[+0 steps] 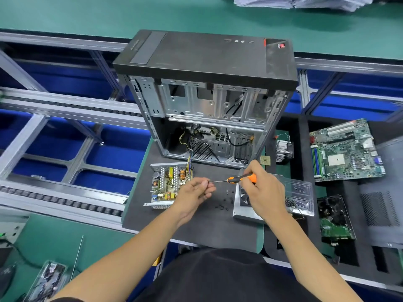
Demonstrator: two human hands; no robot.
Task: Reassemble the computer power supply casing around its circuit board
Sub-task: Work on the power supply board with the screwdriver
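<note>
The open power supply lies on the dark mat left of centre, its circuit board bare inside the metal base, wires running up into the computer case. Its cover with the fan lies to the right, partly under my right hand. My right hand grips the orange-and-black handle of a screwdriver, whose shaft points left. My left hand pinches at the shaft's tip; a screw there is too small to make out. Several black screws lie loose on the mat between my hands.
An open computer case stands behind the mat. A clear plastic tray holds small parts at right. A CPU chip, a heatsink, a motherboard and a drive lie further right. Conveyor rails run along the left.
</note>
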